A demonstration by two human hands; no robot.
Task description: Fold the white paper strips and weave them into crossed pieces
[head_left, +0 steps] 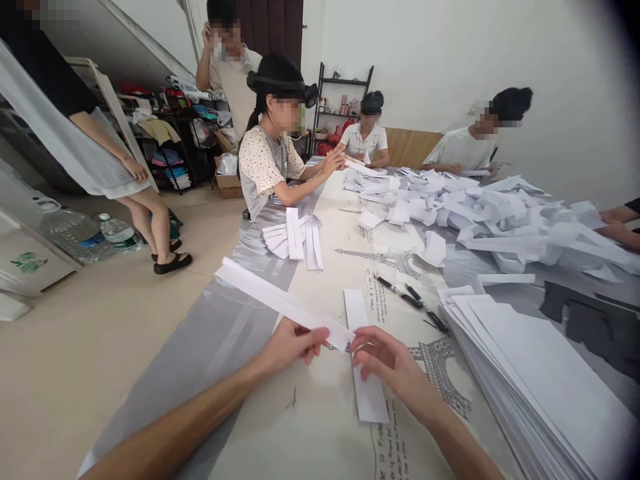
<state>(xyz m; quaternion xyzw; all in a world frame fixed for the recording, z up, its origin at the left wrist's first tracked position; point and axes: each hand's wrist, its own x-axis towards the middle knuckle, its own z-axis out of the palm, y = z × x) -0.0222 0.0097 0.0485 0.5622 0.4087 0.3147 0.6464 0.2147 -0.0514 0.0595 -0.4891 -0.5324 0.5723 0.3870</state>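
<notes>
My left hand (290, 343) and right hand (383, 360) pinch the near end of a long folded paper strip (280, 303) at lower centre above the table (320, 433); uneven pressure could skew its crease.

A long, narrow folded strip of white paper (280, 301) is held just above the table, slanting from its near end, pinched at the centre of the view, up and away to the left. A second white folded strip (364, 360) lies flat on the printed tablecloth just beneath it, running lengthwise away from the person, partly covered
</notes>
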